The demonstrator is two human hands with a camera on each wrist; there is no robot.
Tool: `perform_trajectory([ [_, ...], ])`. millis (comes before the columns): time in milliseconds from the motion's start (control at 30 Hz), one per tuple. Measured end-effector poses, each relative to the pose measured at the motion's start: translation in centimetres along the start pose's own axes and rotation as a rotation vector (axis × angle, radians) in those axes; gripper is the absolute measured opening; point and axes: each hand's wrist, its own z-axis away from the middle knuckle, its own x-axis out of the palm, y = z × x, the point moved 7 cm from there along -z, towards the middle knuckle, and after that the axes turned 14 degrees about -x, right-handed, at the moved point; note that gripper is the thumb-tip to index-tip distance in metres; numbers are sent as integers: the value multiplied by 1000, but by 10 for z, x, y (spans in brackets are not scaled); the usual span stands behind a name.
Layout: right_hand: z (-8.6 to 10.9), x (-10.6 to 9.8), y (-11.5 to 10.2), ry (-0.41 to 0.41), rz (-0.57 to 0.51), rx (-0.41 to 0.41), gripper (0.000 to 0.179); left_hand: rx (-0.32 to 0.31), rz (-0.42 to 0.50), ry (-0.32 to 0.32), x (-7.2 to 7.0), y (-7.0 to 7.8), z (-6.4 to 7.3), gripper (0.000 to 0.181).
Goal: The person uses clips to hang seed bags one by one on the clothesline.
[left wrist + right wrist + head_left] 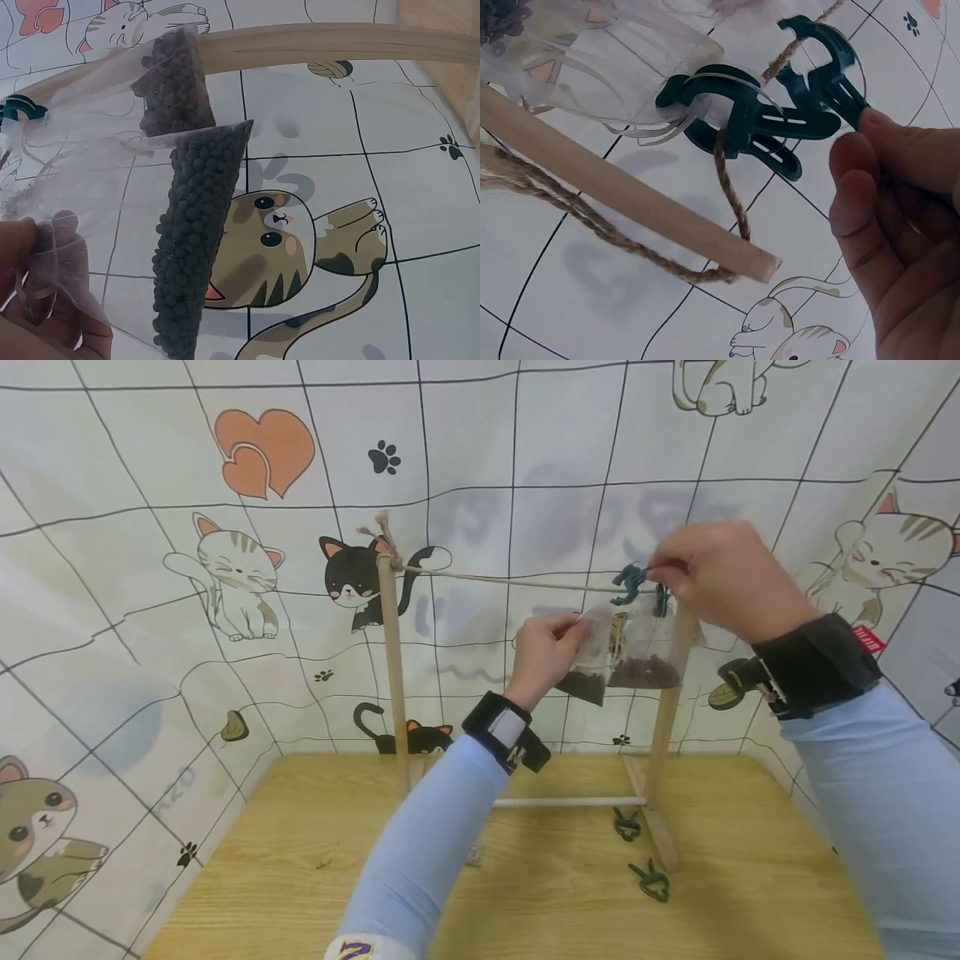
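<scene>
My left hand (543, 656) pinches the upper part of a sheer drawstring bag (199, 232) with small dark round beads at its bottom. My right hand (727, 577) squeezes the handle ends of a green plastic clip (832, 79) between thumb and fingers; its jaws stand apart beside the twine (733, 191). Next to it, another green clip (739, 124) fastens a second sheer bag (645, 672), holding reddish-brown bits, to the twine. In the head view the left hand's bag hangs just left of that one, below the line.
The twine runs between two wooden posts (393, 668) of a stand with a white crossbar (570, 802). Two more green clips (627, 825) lie on the wooden table (300, 860) near the stand's right foot (660, 839). A cat-print cloth (465, 443) hangs behind.
</scene>
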Motion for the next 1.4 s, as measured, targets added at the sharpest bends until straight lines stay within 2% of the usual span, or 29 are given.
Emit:
perform_trajectory([
  [133,-8,8,-3,-91,-21,-2,6,-28,22,-27,2,0,-7,21],
  [333,-14,16,0,-168,-26,14,8,-10,58,-89,4,7,-9,23],
  [500,-16,22,2,-266,-45,39,16,0,29,-52,2,12,-8,22],
  [667,-14,27,2,-372,-78,60,31,-31,-4,0,-1,13,-7,20],
  [833,-13,30,2,-384,-87,50,29,-53,-31,0,-1,11,-6,19],
  [1067,-11,35,2,-378,-122,39,35,-18,-85,-83,3,6,-1,19],
  [1200,-8,36,2,-377,-129,16,40,14,-72,-127,2,3,5,20],
  [1333,-3,30,0,-328,-144,24,43,51,-99,-164,1,0,9,23],
  [1400,-1,22,-2,-254,-135,20,39,86,-139,-171,-1,0,12,24],
])
